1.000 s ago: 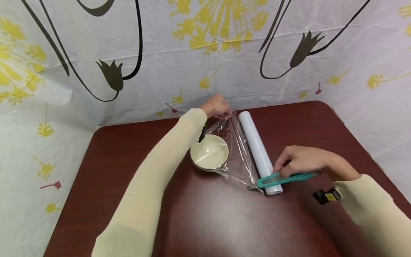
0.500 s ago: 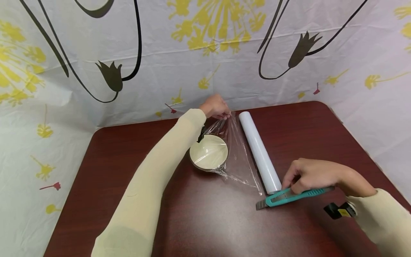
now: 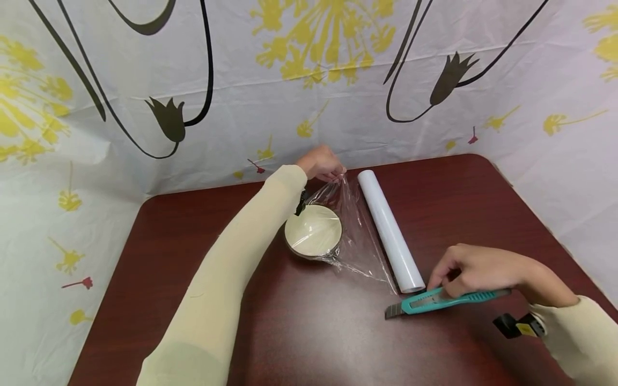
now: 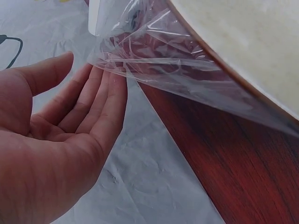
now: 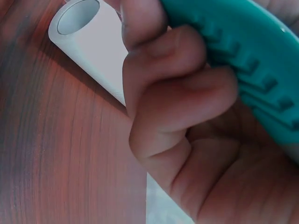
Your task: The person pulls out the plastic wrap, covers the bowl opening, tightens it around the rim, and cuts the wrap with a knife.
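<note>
Teal cutter (image 3: 449, 303) gripped tight

Nearest me, the right hand (image 3: 485, 271) grasps it, fingers curled, over the tabletop (image 3: 333, 332). Beyond lie a white roll (image 3: 390, 233) and clear film (image 3: 359, 238) covering a bowl (image 3: 314, 230). Farthest, the left hand (image 3: 322, 162) touches the film, fingers extended.

- Head view: brightly lit, sharp; pale glare thrown on table (image 3: 338, 338), streaks caught on plastic film (image 3: 357, 252).
- Soft shadow cast below right hand (image 3: 483, 269).
- Left wrist view: dimmer, cool-tinted; film highlights picked up.
- Right wrist view: dim, near fingers (image 5: 187, 100) slightly softened.
</note>
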The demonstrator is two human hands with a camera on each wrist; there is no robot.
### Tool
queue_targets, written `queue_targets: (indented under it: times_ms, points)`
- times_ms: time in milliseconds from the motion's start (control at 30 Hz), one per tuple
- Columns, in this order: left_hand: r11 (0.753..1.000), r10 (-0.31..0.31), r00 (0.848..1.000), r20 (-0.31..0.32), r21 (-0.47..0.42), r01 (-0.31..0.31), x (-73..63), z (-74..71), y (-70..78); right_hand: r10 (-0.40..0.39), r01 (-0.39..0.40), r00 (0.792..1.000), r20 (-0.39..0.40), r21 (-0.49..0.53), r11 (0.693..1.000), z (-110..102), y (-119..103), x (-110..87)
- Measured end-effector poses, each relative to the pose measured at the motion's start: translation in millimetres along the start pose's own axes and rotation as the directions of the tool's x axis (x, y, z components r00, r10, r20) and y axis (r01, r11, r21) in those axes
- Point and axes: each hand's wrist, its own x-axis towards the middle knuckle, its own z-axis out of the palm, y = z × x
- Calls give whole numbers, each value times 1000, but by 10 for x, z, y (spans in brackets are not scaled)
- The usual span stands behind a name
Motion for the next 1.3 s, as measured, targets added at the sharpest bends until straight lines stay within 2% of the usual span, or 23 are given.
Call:
queue_targets:
  times_ms: [333,600,767,967,1133,1300]
  points:
    - [997,-22,999,-29,78,24,-56,-107,-9,55,-55,997,-50,2,999,-62,23,-84]
    - [995,-78,996,-31,62,80,-211,-286,-115,44,-41,997,-63,43,998,-120,95,-179]
    - [997,-59,997,-50,46,61,-381,-392,-288,30,-26,995,-96,42,999,-186,175,-260]
    - [998,-54,997,-54,38,56,-687,-433,-568,21,-14,992,-128,53,999,-274,291,-331]
    - [998,-64,997,-51,-26,63,-943,-380,-824,28,-20,987,-157,50,999,-329,364,-377]
    - [996,-58,995,-81,-73,52,-1158,-262,-1051,54,-45,978,-200,48,998,-368,418,-395]
